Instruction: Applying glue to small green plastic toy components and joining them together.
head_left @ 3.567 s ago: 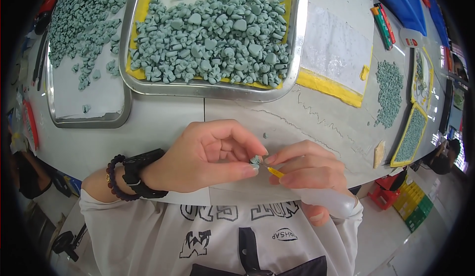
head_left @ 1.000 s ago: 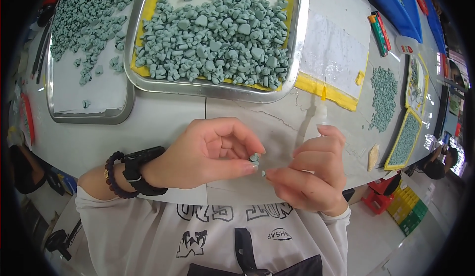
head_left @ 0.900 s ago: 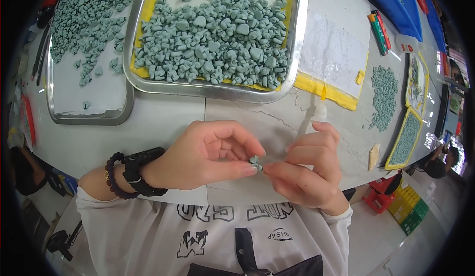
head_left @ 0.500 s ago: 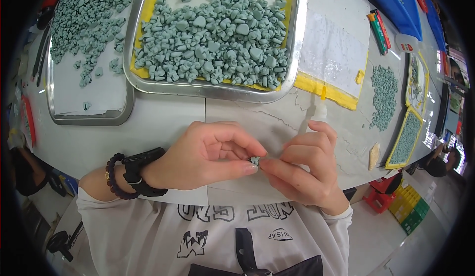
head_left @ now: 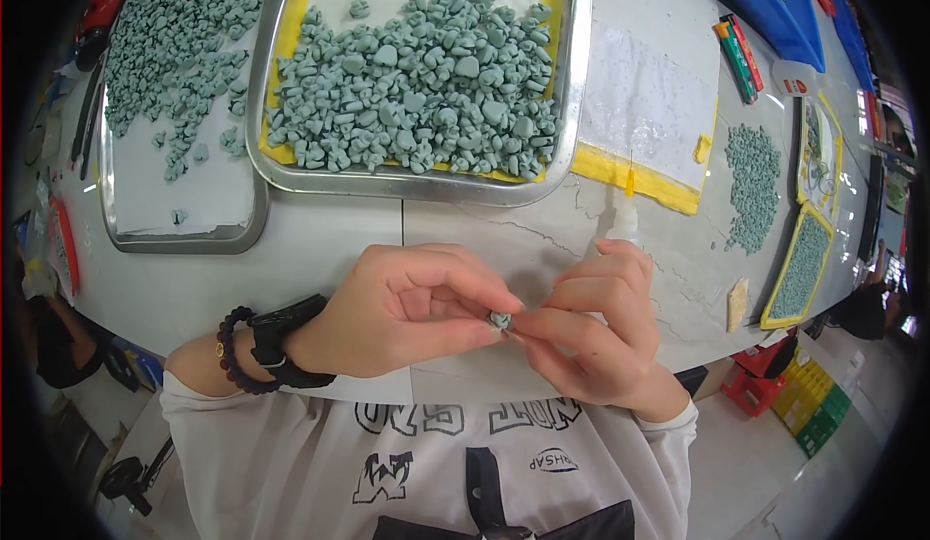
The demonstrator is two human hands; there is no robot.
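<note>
Between the fingertips of both hands is a small grey-green moulded piece point(head_left: 499, 319), rounded and lumpy, held above the near part of the table. My left hand point(head_left: 407, 303) pinches it between thumb and forefinger, the other fingers curled behind. From the other side, the thumb and forefinger of my right hand point(head_left: 601, 332) touch it. A white dropper bottle point(head_left: 625, 220) with a thin yellow needle tip sticks out beyond my right hand, its lower part hidden in the curled fingers. A watch point(head_left: 286, 337) and a dark bead bracelet sit on my left wrist.
A metal tray point(head_left: 417, 189) heaped with similar pieces stands ahead; another tray point(head_left: 184, 242) of them lies left. Right of them are a yellow-taped white sheet point(head_left: 639, 94), green and red tubes point(head_left: 741, 61), a loose pile of small pieces point(head_left: 753, 186) and a yellow-edged tray point(head_left: 799, 269).
The small piece has turned between my fingertips and shows a different side. Both hands stay close together, with the fingers shifted slightly. The whole view has moved a little.
</note>
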